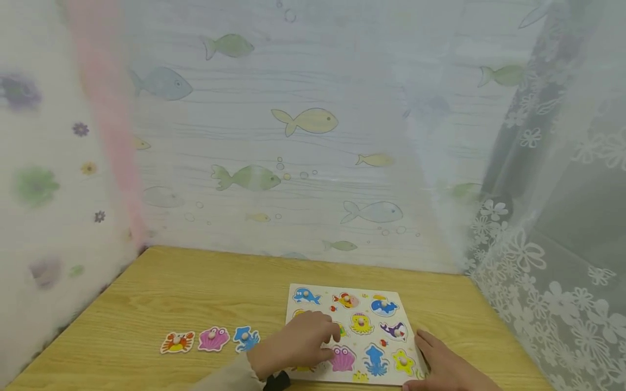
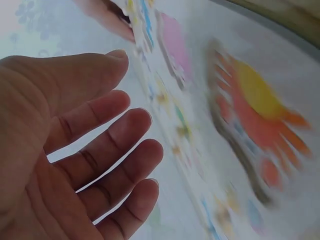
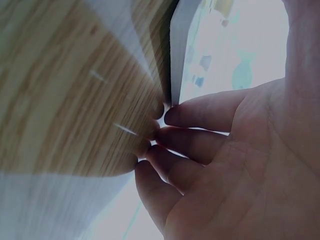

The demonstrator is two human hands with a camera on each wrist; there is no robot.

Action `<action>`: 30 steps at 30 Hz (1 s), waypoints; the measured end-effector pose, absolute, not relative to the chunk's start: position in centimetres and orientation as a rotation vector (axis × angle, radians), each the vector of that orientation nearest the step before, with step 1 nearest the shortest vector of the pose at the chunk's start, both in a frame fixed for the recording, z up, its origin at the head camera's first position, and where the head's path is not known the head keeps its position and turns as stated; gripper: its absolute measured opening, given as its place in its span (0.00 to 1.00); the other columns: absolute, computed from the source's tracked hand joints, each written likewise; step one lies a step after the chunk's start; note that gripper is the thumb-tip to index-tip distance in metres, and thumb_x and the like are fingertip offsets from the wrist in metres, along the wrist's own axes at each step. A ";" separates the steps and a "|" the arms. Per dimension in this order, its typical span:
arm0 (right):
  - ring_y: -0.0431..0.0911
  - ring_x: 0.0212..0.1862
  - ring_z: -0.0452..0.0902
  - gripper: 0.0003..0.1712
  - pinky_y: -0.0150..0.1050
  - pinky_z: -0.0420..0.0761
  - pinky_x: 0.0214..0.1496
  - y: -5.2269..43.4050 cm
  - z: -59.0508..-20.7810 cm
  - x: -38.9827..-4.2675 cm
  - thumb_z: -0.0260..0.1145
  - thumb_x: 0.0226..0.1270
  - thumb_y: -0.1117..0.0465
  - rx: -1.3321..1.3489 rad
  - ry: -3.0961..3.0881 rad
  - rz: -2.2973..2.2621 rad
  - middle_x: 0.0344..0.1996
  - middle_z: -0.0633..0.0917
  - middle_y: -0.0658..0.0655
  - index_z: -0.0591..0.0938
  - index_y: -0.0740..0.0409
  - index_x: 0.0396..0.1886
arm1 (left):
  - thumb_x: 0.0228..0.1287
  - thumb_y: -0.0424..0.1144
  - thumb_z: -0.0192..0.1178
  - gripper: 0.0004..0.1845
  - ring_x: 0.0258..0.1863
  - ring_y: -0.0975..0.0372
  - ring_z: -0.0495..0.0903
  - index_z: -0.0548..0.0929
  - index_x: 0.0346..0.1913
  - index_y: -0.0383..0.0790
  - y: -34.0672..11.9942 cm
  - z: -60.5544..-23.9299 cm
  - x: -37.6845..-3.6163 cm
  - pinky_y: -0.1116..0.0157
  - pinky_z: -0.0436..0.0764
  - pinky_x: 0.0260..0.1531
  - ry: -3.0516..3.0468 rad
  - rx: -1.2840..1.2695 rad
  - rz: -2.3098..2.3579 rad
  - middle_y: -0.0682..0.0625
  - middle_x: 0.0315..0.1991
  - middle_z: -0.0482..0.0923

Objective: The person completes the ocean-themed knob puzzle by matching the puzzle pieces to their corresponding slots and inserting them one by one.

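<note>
No writing, number, brand or sign can be read anywhere. The puzzle board near the surface's front edge carries only pictures of sea animals, and so do the three loose pieces to its left.

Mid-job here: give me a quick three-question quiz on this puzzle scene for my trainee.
1. How many loose pieces lie on the table left of the puzzle board?
2. True or false: the left hand rests on the board near the pink shell piece.
3. Which loose piece lies nearest the board: A) crab piece, B) loose pink shell, C) blue piece?

Key
1. Three.
2. True.
3. C. The right hand lies flat at the board's right edge.
</note>
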State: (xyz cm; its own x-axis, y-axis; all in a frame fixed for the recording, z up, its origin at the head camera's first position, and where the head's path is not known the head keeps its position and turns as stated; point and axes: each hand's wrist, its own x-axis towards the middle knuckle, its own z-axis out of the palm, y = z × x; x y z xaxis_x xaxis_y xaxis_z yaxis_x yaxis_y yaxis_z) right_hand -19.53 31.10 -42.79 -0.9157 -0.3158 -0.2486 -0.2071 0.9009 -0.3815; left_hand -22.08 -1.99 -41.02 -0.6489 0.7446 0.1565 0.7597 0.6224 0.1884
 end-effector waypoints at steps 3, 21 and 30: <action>0.71 0.66 0.55 0.59 0.65 0.63 0.59 31.3 -43.0 -19.6 0.70 0.51 0.36 -0.394 2.751 -0.509 0.66 0.60 0.76 0.60 0.76 0.67 | 0.58 0.46 0.67 0.08 0.29 0.72 0.70 0.84 0.40 0.52 -4.0 -41.3 -22.0 0.71 0.71 0.34 -2.767 -1.260 -0.412 0.63 0.29 0.74; 0.70 0.67 0.56 0.62 0.65 0.63 0.60 31.0 -43.1 -19.6 0.70 0.48 0.33 -0.363 2.754 -0.536 0.67 0.60 0.74 0.60 0.74 0.68 | 0.53 0.40 0.69 0.08 0.29 0.69 0.67 0.82 0.35 0.47 -12.5 -41.8 -21.5 0.67 0.71 0.30 -2.765 -0.998 -0.532 0.59 0.28 0.72; 0.66 0.68 0.56 0.68 0.64 0.62 0.61 30.8 -42.9 -19.3 0.70 0.40 0.28 -0.271 2.755 -0.555 0.69 0.59 0.70 0.59 0.69 0.71 | 0.56 0.42 0.68 0.09 0.29 0.70 0.67 0.82 0.39 0.48 -16.0 -42.4 -21.1 0.67 0.72 0.29 -2.834 -0.929 -0.591 0.60 0.31 0.71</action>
